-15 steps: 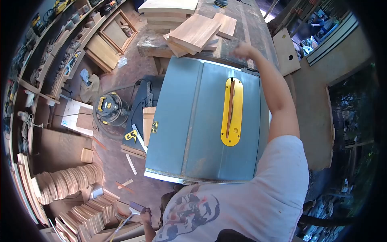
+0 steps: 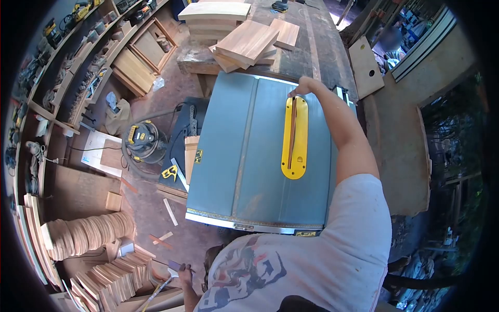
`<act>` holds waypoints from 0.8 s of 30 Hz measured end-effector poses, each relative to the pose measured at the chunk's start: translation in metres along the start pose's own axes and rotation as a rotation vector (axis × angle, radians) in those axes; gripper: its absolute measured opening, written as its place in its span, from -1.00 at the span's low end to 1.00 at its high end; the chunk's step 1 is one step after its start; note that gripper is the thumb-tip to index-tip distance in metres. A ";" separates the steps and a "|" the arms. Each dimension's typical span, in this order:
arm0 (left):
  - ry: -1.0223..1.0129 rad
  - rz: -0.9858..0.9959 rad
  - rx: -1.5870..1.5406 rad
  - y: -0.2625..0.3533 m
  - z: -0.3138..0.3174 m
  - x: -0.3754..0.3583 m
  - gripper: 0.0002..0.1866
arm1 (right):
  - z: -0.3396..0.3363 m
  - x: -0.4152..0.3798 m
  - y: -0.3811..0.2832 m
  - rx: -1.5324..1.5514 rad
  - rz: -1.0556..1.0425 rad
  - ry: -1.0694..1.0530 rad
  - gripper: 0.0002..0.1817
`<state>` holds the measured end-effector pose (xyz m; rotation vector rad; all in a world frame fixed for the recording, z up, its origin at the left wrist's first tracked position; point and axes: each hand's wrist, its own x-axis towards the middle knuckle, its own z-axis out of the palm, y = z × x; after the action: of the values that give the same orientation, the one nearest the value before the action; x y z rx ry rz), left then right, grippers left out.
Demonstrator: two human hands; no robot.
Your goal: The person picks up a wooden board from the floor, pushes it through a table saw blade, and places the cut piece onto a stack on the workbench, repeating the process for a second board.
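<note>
Floor: brown, dusty, strewn with wood offcuts (image 2: 165, 210) | Left wall: long shelves (image 2: 67, 67) crowded with tools | Far end: heavy dark workbench (image 2: 317, 39) bearing stacked boards (image 2: 244, 41) | Floor items: yellow shop vacuum (image 2: 141, 139), stacked round wooden discs (image 2: 86, 234) | Right: open side, daylight, greenery (image 2: 452, 119)

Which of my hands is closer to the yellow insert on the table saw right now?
Right. The right hand is at the far end of the yellow insert, fingertips about on it. The left hand is low beside the body, off the saw table, holding a small object.
</note>
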<state>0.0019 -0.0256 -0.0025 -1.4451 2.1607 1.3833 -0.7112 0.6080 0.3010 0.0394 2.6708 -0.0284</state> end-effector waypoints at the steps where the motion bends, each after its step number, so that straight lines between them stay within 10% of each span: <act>1: -0.028 0.000 0.001 0.011 -0.006 -0.007 -0.76 | 0.002 0.000 0.001 -0.009 0.005 0.000 -0.06; 24: -0.068 -0.089 -0.063 0.020 0.003 -0.036 -0.78 | 0.017 0.017 0.012 -0.050 0.044 0.014 -0.38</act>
<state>0.0031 0.0003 0.0289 -1.4741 2.0034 1.4592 -0.7183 0.6194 0.2784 0.0823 2.6820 0.0526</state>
